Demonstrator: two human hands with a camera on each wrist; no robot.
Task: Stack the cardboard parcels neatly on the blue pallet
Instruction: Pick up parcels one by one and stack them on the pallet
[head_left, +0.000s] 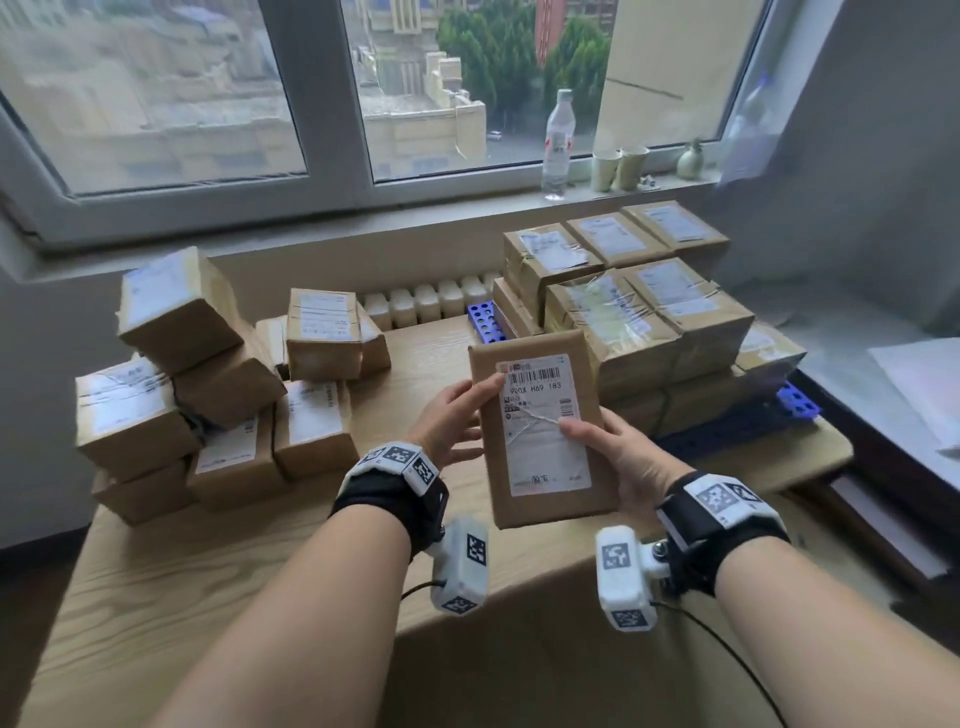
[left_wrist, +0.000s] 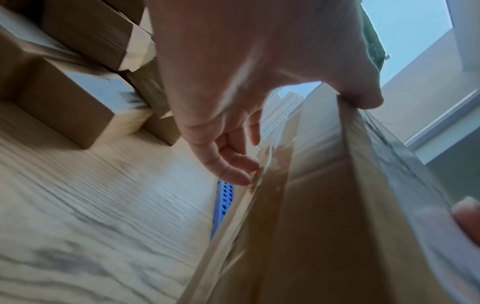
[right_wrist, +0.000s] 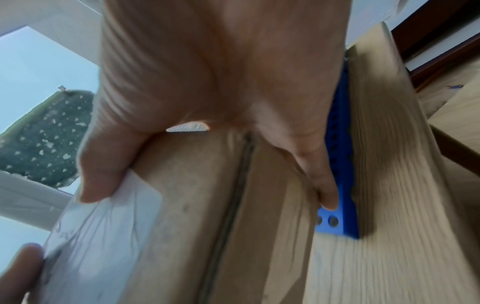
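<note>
- The wooden table (head_left: 218, 561) carried everything.
- The stacked parcels (head_left: 649, 312) stood at the far right on the blue pallet (head_left: 797, 401), whose perforated edge showed at both ends.
- A loose heap of parcels (head_left: 208, 384) sat at the left, some tilted.
- The held parcel (head_left: 540, 431) was lifted above the table, label up, just near of the pallet stack.
- The left hand (head_left: 457, 421) gripped its left edge, thumb on top, fingers (left_wrist: 233, 164) curled beneath.
- The right hand (head_left: 618, 457) gripped its right edge, thumb on the label.
- A water bottle (head_left: 557, 145) stood on the far windowsill.
</note>
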